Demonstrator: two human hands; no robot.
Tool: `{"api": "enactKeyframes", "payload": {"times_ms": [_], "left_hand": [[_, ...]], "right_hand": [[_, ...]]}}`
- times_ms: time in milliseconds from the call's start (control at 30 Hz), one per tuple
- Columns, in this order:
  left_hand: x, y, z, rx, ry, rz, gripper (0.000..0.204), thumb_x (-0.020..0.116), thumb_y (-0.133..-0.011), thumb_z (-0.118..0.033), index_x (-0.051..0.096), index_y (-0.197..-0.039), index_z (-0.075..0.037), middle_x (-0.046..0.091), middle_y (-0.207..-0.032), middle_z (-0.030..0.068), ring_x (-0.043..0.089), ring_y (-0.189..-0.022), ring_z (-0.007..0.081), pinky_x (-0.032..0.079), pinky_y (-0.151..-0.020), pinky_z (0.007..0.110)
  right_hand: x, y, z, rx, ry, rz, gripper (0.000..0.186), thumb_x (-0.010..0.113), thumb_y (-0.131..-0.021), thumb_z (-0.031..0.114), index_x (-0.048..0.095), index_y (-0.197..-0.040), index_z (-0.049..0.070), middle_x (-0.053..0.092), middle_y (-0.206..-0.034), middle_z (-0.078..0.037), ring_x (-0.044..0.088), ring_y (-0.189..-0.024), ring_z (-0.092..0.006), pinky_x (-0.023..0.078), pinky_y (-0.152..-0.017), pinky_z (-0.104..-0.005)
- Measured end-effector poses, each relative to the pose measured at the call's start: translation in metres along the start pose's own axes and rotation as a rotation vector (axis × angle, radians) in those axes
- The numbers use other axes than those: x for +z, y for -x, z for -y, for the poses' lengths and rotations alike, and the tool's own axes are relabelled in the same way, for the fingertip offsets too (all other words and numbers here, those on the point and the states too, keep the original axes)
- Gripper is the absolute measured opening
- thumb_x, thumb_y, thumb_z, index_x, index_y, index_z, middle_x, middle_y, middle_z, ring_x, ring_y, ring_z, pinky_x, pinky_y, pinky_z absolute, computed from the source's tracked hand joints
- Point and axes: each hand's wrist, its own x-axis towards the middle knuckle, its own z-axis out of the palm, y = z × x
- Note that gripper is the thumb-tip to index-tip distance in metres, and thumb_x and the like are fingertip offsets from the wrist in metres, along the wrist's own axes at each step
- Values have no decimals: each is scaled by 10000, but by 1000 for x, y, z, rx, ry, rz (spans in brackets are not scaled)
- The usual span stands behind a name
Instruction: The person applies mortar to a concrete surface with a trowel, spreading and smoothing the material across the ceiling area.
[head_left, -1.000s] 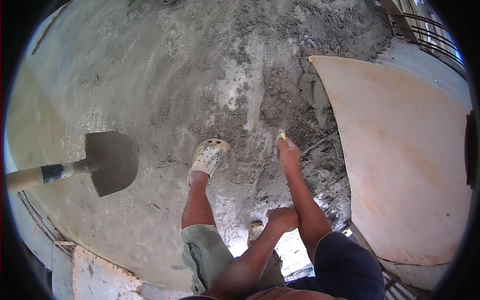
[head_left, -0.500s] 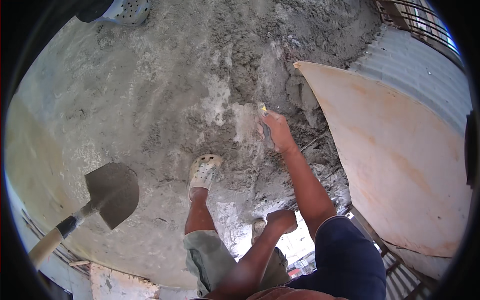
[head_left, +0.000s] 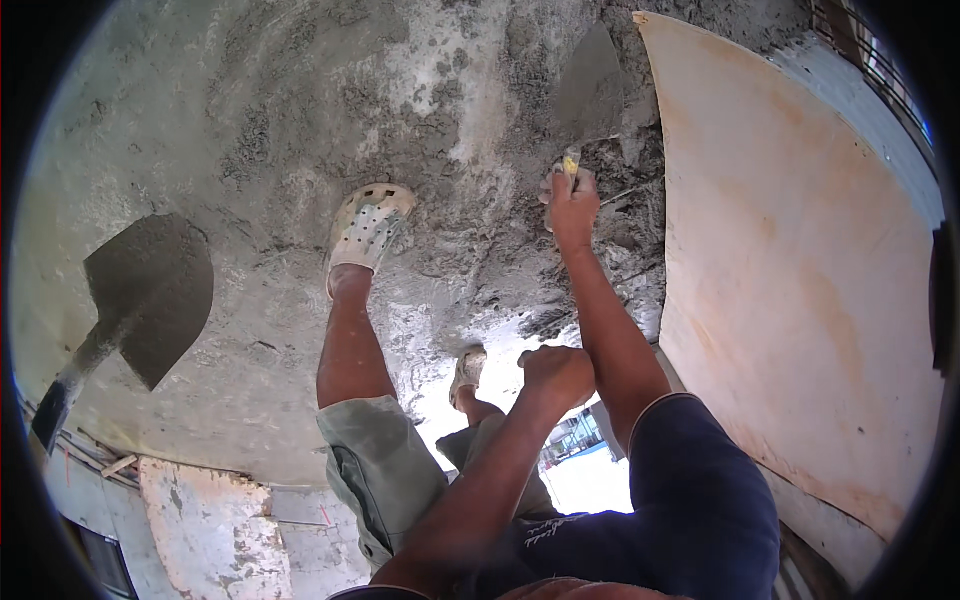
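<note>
My right hand (head_left: 572,205) is closed round the handle of a trowel. The trowel's broad grey blade (head_left: 588,90) points away from me over the rough wet mortar (head_left: 400,150), beside the edge of a pale board. Whether the blade presses on the mortar cannot be told. My left hand (head_left: 558,378) is a fist close to my right forearm; a small dark end shows by its thumb, but what it grips is hidden. One of my feet, in a mortar-smeared clog (head_left: 370,228), stands left of the trowel; the other clog (head_left: 468,368) is nearer to me.
At the left, a shovel (head_left: 155,295) with a mortar-covered blade points away from me. The large stained board (head_left: 780,270) rises along the right side, with corrugated sheet (head_left: 850,90) behind it. A peeling wall panel (head_left: 210,520) is at the lower left.
My right hand has come back toward me and rightward relative to my front foot. The trowel blade, hardly visible before, now shows broadly. The whole view has shifted; my left hand stays fisted.
</note>
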Motion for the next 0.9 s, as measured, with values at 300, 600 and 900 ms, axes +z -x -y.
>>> {"api": "enactKeyframes", "payload": {"times_ms": [300,600,900], "left_hand": [[37,-13,6,-13,-15,40,200,581,-671,-71,713,-802,5,694,-844,201,688,-835,339,529,-706,405],[83,-29,32,-82,-80,99,233,563,-722,-108,721,-855,0,696,-878,206,690,-850,338,536,-688,422],[89,-26,40,-8,-99,3,221,539,-740,-136,712,-792,-8,694,-859,191,685,-806,337,532,-667,423]], "right_hand": [[-69,-88,-76,4,373,-176,385,546,-904,310,577,-1063,-38,652,-802,-215,633,-656,-356,461,-561,-481],[-79,-73,-87,187,-15,-231,359,514,-940,338,573,-1067,7,585,-701,-92,555,-513,-175,395,-441,-375],[-110,-63,-76,200,22,-127,283,514,-923,293,581,-958,20,523,-603,-62,506,-467,-161,403,-432,-356]]}}
